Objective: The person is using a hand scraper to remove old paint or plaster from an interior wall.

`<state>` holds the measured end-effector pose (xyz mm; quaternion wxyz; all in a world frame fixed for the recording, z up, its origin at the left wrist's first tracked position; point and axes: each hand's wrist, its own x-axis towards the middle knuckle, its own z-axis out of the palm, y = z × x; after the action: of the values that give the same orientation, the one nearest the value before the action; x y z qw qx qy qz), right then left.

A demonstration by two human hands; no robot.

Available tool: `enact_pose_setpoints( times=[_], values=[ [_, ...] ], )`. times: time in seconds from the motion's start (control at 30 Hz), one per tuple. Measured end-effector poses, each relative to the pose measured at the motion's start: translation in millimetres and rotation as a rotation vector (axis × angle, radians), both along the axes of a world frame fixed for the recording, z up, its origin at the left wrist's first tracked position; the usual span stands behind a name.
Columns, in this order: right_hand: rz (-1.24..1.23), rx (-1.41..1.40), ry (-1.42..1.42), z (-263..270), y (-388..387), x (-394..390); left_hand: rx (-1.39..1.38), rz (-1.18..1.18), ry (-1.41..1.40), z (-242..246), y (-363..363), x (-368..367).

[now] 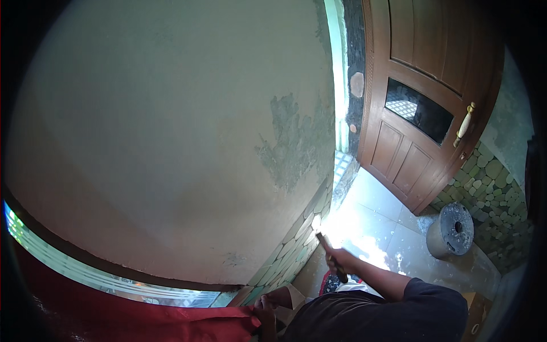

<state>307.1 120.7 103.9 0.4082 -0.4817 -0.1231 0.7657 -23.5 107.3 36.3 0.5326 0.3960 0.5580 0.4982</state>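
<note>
My left hand [266, 311] is at the bottom of the view, its fingers closed at the edge of a red cloth [205, 322] that stretches away to the left. A brown sheet-like piece [283, 296] with a paler side shows right beside those fingers; whether they also grip it is unclear. My right hand [343, 260] is closed around a narrow stick-like tool [327, 243], which slants up and left toward the wall's stone-clad base. The tool's other end sticks out below the fist. Before me rises a plastered wall [171, 128] with a rough grey patch [295, 141].
A brown panelled wooden door [419, 162] stands ajar on the right. Near it an upturned, paint-splashed bucket [442, 239] rests on the tiled floor [380, 222]. Pebble-patterned cladding [299, 239] edges the wall's foot. Below the wall runs a window opening [141, 290]. A wooden cabinet [476, 312] is behind my shoulder.
</note>
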Motion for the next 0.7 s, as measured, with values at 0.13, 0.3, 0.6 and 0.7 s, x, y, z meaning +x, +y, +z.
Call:
enact_pose_setpoints(
  times=[0.13, 0.3, 0.6, 0.7],
  values=[
    [-0.159, 0.290, -0.279, 59.4, 56.8, 45.7, 0.005, 0.019, 0.093, 6.4, -1.8, 6.1],
    [-0.218, 0.493, -0.275, 181.4, 142.9, 86.4, 0.102, 0.018, 0.301, 30.5, -0.5, 15.3],
    [-0.179, 0.480, -0.309, 198.5, 125.0, 111.2, 0.009, -0.032, 0.283, 17.9, 4.9, 10.5],
    [-0.172, 0.418, -0.329, 192.1, 124.0, 113.9, 0.032, -0.055, 0.227, -1.2, 9.9, 7.1]
  ],
)
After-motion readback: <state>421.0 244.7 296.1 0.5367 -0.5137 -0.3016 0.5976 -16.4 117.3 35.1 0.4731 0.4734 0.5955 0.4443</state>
